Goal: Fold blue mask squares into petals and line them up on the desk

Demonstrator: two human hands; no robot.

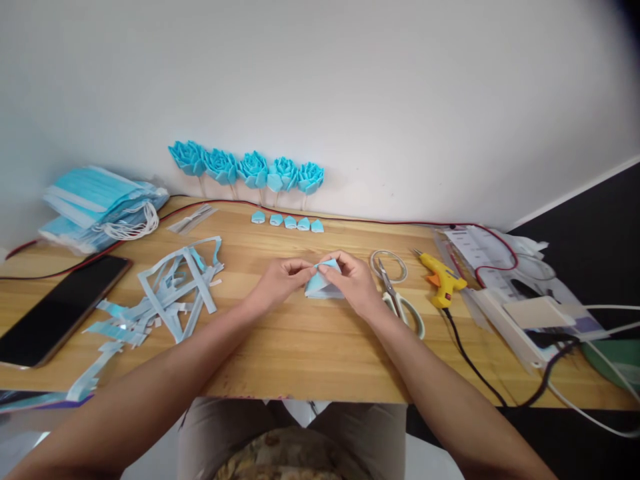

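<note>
A small folded piece of light blue mask fabric point(324, 287) is held between both hands above the middle of the wooden table. My left hand point(283, 277) pinches its left edge with thumb and fingertips. On the other side, my right hand point(353, 277) grips its top right part, with the thumb lying across the front. Behind the hands, several small folded blue petals point(290, 223) lie in a row. Just right of my right hand are scissors point(393, 293) with pale handles and a roll of clear tape point(403, 263).
Several blue fabric roses point(253, 169) on sticks lean against the wall. To the left are cut fabric strips point(175, 287), a phone point(60, 313) and a stack of face masks point(95, 200). A yellow glue gun point(443, 280) and a white power strip point(505, 327) with cables sit right.
</note>
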